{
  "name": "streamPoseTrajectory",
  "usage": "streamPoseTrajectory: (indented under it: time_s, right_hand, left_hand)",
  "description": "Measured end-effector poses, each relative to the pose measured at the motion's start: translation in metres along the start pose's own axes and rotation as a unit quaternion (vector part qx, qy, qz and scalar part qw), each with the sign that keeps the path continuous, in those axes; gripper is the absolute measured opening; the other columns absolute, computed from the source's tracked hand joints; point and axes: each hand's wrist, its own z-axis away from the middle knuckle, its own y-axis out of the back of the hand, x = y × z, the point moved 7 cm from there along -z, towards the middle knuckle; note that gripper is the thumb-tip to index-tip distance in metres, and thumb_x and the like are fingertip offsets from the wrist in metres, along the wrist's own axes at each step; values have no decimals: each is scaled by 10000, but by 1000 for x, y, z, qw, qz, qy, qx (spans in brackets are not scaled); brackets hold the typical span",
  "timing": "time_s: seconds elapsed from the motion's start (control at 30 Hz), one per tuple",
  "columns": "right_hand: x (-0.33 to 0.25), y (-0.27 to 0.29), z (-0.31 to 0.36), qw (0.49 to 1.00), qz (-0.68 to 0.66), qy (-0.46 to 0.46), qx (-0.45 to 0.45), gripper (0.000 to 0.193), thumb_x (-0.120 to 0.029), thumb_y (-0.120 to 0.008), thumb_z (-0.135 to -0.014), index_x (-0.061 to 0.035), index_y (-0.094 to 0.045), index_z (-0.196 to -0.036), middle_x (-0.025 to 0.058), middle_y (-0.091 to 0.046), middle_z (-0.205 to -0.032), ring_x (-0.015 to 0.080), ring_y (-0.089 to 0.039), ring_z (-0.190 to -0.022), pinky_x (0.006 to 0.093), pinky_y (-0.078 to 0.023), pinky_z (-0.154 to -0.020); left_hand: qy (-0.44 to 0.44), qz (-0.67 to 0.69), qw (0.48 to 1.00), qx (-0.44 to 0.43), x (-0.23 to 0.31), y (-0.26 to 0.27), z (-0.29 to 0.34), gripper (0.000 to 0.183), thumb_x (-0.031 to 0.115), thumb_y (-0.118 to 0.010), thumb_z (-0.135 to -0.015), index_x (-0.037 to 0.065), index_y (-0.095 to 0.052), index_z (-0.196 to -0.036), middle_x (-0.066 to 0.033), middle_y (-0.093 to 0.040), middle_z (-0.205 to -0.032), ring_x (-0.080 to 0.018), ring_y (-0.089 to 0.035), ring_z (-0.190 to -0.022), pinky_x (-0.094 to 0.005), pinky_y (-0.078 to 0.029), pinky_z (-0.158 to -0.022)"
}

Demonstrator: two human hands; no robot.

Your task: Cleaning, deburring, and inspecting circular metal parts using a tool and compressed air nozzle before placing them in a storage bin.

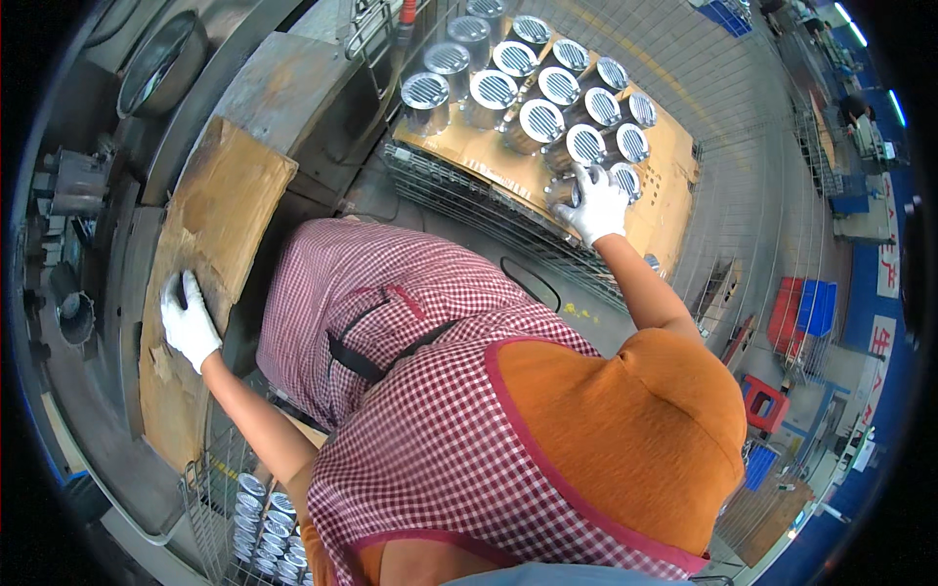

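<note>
My right hand (pixel 594 205), in a white glove, is at the near edge of a group of shiny metal cylinders with slotted round tops (pixel 541 121). Its fingers are closed around one metal cylinder (pixel 561 189), which the glove partly hides. The cylinders stand upright in rows on a brown cardboard sheet (pixel 469 156) over a wire cage (pixel 459 186). My left hand (pixel 190 320), also gloved in white, rests on a worn wooden board (pixel 220 210) along the bench at left. Its fingers are spread, and nothing is in it.
Behind the board is machinery with a round metal basin (pixel 163 63). More slotted metal pieces (pixel 269 532) are stacked in a wire basket (pixel 200 498) at lower left. A dark cable (pixel 532 283) lies on the floor. Red and blue crates (pixel 816 308) stand at right.
</note>
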Motion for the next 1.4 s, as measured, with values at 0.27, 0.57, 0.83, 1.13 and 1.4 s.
streamPoseTrajectory:
  time_s: [0.27,0.57,0.83,1.13,1.4]
  right_hand:
    - [-139,82,-37,951,-139,214,175,719,-396,-740,-717,-89,-495,-1320,179,-524,-1282,355,-473,-1194,472,-370,-980]
    - [-295,247,-77,783,-213,418,409,494,-310,-747,-765,-34,-637,-1159,208,-656,-965,366,-617,-872,441,-489,-801]
    - [-311,223,-221,893,-291,307,154,488,-482,-452,-960,-101,-648,-1195,79,-687,-1098,199,-667,-940,306,-511,-792]
    - [-309,224,-229,913,-252,209,242,658,-684,-402,-877,-154,-676,-1153,84,-687,-1083,270,-658,-895,358,-496,-750]
    - [-288,195,-301,905,-254,278,197,529,-532,-401,-952,-156,-615,-1257,42,-650,-1191,207,-629,-941,322,-476,-815]
  left_hand:
    - [-8,-11,999,38,-17,5,-2,396,388,-571,-892,59,-678,-1084,-132,-654,-1140,-294,-609,-1070,-379,-451,-943]
    - [-124,38,976,175,9,51,95,121,233,-656,-741,114,-665,-763,-88,-645,-711,-277,-633,-659,-407,-492,-592]
    - [236,-44,971,7,-160,4,267,217,286,-553,-839,114,-666,-768,-125,-658,-752,-318,-635,-680,-461,-497,-611]
    - [591,-268,637,-416,-294,16,602,352,269,-541,-841,145,-680,-1140,-85,-646,-1198,-260,-572,-1154,-443,-384,-947]
    - [449,-392,555,-580,-326,1,732,423,385,-416,-939,132,-598,-1225,-60,-630,-1177,-251,-568,-1068,-515,-368,-875]
